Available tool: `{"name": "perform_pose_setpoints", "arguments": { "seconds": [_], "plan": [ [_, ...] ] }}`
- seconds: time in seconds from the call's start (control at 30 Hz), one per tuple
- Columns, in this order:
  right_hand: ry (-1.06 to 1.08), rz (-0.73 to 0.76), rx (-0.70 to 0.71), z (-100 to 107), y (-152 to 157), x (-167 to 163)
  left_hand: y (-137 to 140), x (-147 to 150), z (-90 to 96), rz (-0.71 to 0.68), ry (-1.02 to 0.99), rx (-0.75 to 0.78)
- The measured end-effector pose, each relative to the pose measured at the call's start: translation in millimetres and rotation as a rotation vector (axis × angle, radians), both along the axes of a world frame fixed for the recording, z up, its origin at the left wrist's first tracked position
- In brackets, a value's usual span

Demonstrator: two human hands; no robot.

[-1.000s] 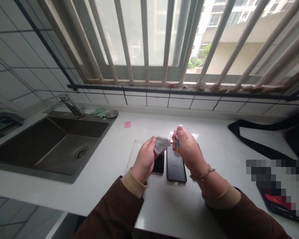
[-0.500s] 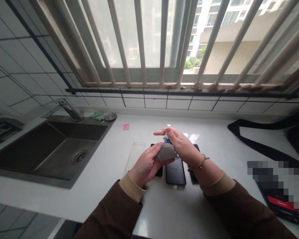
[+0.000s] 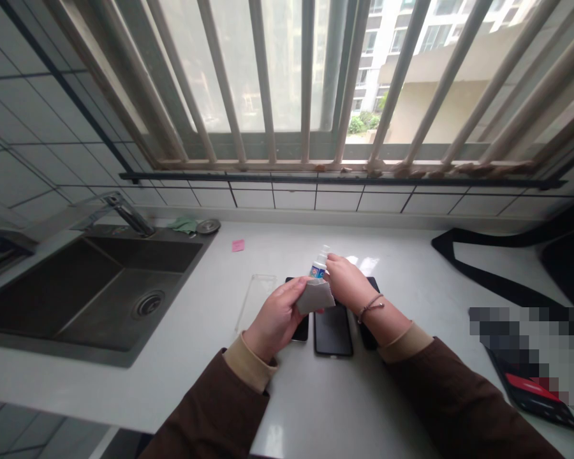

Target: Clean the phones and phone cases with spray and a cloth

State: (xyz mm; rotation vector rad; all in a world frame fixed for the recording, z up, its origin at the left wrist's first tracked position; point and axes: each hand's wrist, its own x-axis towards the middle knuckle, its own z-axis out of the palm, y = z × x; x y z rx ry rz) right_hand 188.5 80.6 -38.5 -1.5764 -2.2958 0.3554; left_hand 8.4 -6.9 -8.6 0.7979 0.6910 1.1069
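My left hand (image 3: 276, 312) pinches a folded grey cloth (image 3: 316, 294) with a zigzag edge. Behind the cloth, a small white spray bottle (image 3: 318, 270) with a blue label and a clear top tilts slightly to the right. My right hand (image 3: 348, 278) is closed around the right side of that bottle; some of its fingers are hidden. Below both hands, a dark phone (image 3: 333, 335) lies screen up. Partly covered by my hands, a second phone (image 3: 300, 329) lies to its left and a third phone (image 3: 370, 336) to its right.
A clear phone case (image 3: 264, 277) lies left of the phones, and a pink note (image 3: 238, 246) farther back. The sink (image 3: 146, 335) and tap (image 3: 131, 213) are on the left. A black strap (image 3: 478, 273) and a black-and-red object (image 3: 530, 387) lie on the right.
My right hand has shifted its grip on the bottle, its thumb and forefinger no longer at the top. The bottle now leans, showing more label and a clear top.
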Motion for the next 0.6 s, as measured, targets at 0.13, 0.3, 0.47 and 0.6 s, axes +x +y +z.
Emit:
{"name": "perform_pose_setpoints", "arguments": {
  "seconds": [0.13, 0.3, 0.47, 0.6],
  "plan": [
    [0.026, -0.056, 0.012, 0, 1, 1, 0, 0, -0.3, -0.011, 0.018, 0.007],
    [0.271, -0.201, 0.089, 26, 0, 8, 2, -1, -2.3, 0.049, 0.033, 0.032],
    [1.036, -0.21, 0.042, 56, -4, 11, 3, -1, -3.8, 0.07, 0.012, 0.024],
    [1.058, -0.12, -0.067, 61, -11, 4, 4, 0, -4.6, 0.111, -0.003, 0.027]
  ]
}}
